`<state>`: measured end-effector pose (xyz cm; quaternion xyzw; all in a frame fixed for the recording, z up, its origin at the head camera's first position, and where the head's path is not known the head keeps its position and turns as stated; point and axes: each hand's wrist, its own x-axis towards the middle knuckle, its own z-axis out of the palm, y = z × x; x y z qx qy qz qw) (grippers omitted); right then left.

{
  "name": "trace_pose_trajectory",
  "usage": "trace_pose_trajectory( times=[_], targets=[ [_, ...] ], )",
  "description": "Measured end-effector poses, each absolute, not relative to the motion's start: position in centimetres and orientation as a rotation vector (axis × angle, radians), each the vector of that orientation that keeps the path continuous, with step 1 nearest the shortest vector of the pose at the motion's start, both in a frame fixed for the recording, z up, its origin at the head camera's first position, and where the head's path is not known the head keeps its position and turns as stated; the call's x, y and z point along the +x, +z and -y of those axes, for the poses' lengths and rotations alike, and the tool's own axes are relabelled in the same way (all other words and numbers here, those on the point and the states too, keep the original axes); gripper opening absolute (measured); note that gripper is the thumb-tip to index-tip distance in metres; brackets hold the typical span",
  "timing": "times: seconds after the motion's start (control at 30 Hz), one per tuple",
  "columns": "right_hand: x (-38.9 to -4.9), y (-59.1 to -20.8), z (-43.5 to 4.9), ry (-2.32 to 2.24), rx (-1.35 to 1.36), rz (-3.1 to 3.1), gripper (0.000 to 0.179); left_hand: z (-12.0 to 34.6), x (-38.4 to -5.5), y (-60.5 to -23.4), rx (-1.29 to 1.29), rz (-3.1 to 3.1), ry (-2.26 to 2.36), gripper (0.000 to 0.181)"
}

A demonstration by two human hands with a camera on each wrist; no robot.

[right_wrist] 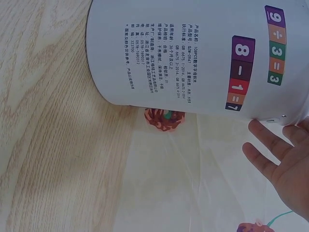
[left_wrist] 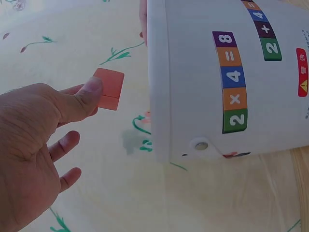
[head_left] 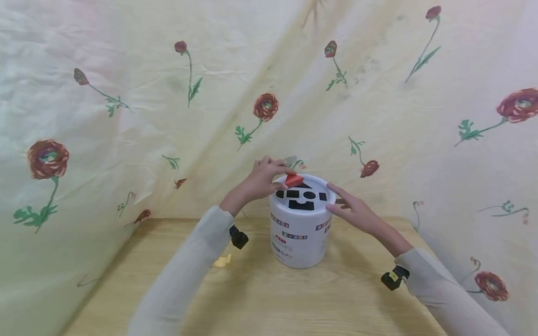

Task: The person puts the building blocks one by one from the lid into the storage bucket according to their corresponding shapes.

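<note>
A white bucket [head_left: 299, 249] stands upright on the table, its side printed with coloured sums and small text. Its top has several black shaped openings, among them a triangle, a round one and an arch. Above the far left part of this top, my left hand [head_left: 261, 179] pinches a red block [head_left: 294, 180] between thumb and fingers. In the left wrist view, the block [left_wrist: 111, 89] is held apart from the bucket's rim, with the other fingers spread. My right hand [head_left: 355, 212] touches the bucket's right rim, its fingers mostly extended.
A yellow piece [head_left: 222, 261] lies on the wooden table [head_left: 260, 303], left of the bucket and partly behind the left sleeve. Flower-printed cloth [head_left: 218, 140] hangs behind and along both sides. Each wrist carries a small black camera [head_left: 238, 237].
</note>
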<state>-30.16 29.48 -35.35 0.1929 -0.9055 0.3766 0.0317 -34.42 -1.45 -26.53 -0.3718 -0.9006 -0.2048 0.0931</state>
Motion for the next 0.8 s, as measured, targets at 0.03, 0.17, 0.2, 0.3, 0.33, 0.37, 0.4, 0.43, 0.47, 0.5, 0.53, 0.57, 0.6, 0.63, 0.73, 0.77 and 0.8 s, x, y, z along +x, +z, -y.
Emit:
trace_pose_trajectory(
  times=[0.03, 0.17, 0.2, 0.3, 0.33, 0.37, 0.4, 0.43, 0.47, 0.5, 0.53, 0.57, 0.6, 0.63, 0.73, 0.77, 0.8],
  targets=[
    [-30.2, -35.4, -29.5, 1.159, 0.593, 2.787, 0.072, 1.2, -34.5, -26.6, -1.104, 2.675, -0.617, 0.047],
    [-30.2, -35.4, -29.4, 1.161, 0.593, 2.783, 0.072, 0.7, -35.0, -26.8, -1.097, 2.675, -0.644, 0.046],
    [-30.2, -35.4, -29.4, 1.162, 0.591, 2.781, 0.072, 0.6, -35.1, -26.9, -1.095, 2.676, -0.653, 0.046],
    [-30.3, -35.5, -29.5, 1.165, 0.589, 2.782, 0.072, 0.3, -35.6, -27.2, -1.086, 2.681, -0.668, 0.046],
    [-30.3, -35.6, -29.5, 1.167, 0.588, 2.782, 0.072, 0.2, -35.7, -27.3, -1.082, 2.685, -0.676, 0.046],
    [-30.3, -35.6, -29.5, 1.169, 0.587, 2.782, 0.072, 0.1, -35.8, -27.4, -1.077, 2.688, -0.689, 0.046],
    [-30.3, -35.6, -29.5, 1.171, 0.586, 2.781, 0.072, 0.0, -36.0, -27.5, -1.077, 2.69, -0.699, 0.046],
    [-30.3, -35.7, -29.5, 1.173, 0.588, 2.781, 0.072, -0.1, -36.2, -27.6, -1.075, 2.693, -0.711, 0.046],
    [-30.3, -35.7, -29.5, 1.176, 0.589, 2.78, 0.072, -0.2, -36.3, -27.8, -1.071, 2.696, -0.735, 0.045],
    [-30.4, -35.8, -29.5, 1.176, 0.591, 2.778, 0.072, -0.3, -36.5, -28.0, -1.068, 2.701, -0.754, 0.045],
    [-30.4, -35.8, -29.5, 1.177, 0.592, 2.776, 0.072, -0.4, -36.7, -28.1, -1.066, 2.705, -0.767, 0.045],
    [-30.4, -35.8, -29.5, 1.177, 0.595, 2.775, 0.072, -0.4, -36.8, -28.3, -1.064, 2.708, -0.778, 0.045],
    [-30.4, -35.9, -29.5, 1.177, 0.596, 2.773, 0.072, -0.5, -37.0, -28.4, -1.061, 2.713, -0.778, 0.045],
    [-30.4, -35.9, -29.5, 1.176, 0.597, 2.772, 0.072, -0.7, -37.1, -28.6, -1.056, 2.719, -0.772, 0.045],
    [-30.5, -35.9, -29.6, 1.171, 0.6, 2.77, 0.071, -1.0, -37.4, -28.9, -1.036, 2.739, -0.732, 0.046],
    [-30.5, -35.9, -29.6, 1.171, 0.6, 2.769, 0.071, -1.1, -37.5, -28.9, -1.027, 2.746, -0.722, 0.045],
    [-30.6, -35.9, -29.6, 1.172, 0.598, 2.768, 0.071, -1.2, -37.5, -28.9, -1.019, 2.752, -0.713, 0.045]
  ],
)
